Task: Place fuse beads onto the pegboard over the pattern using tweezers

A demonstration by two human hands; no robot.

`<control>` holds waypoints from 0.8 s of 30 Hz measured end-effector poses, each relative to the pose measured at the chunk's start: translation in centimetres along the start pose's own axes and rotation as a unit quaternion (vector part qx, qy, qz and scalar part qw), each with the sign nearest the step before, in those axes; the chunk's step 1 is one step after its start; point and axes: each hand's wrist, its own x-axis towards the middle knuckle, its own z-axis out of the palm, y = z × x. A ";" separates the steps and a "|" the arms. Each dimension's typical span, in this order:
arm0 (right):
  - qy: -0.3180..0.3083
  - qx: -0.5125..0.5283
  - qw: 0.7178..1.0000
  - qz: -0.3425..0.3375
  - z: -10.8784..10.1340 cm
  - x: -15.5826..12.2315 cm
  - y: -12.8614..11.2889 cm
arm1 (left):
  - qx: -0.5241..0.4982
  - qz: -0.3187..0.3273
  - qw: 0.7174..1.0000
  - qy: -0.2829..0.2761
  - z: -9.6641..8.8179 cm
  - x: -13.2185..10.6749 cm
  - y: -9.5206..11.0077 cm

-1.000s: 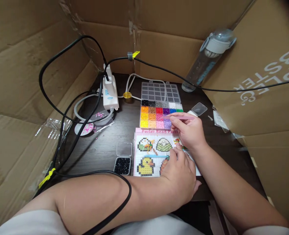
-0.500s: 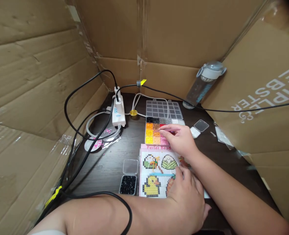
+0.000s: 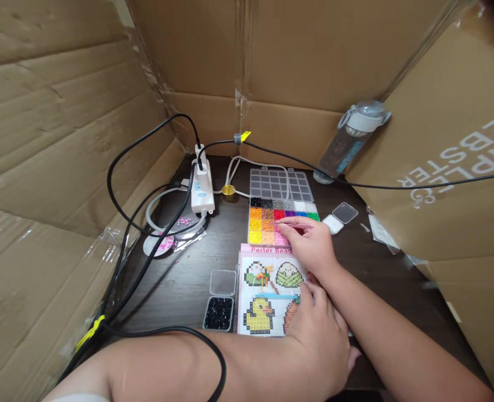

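Above the bead box [image 3: 272, 187], the right hand [image 3: 312, 247], fingers pinching pink tweezers [image 3: 301, 225], has shifted left, bringing orange beads [image 3: 267, 228] within reach; the left hand's [image 3: 320, 324] grasp is unclear.

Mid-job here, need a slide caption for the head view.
Right hand holds a slim pink tool over the colour-sorted bead box; left hand lies over the bead pattern sheet.

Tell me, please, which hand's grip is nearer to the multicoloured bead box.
Right. The right grip is at the near right corner of the bead box; the left grip lies farther off, over the pattern sheet.
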 end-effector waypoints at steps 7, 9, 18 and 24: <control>-0.028 0.018 0.999 0.013 0.2 0.0 0.0 | 0.001 -0.002 1.000 -0.007 -0.1 0.1 0.0; -0.029 0.016 0.999 0.008 0.2 0.0 -0.1 | 0.000 -0.004 1.000 -0.011 -0.1 0.0 0.0; 0.072 0.068 0.994 -0.055 -2.1 1.1 0.0 | 0.012 -0.015 1.000 -0.011 0.0 0.0 0.0; 0.092 0.093 0.991 -0.037 -2.5 1.7 0.4 | 0.023 -0.009 1.000 -0.011 -0.2 0.0 -0.1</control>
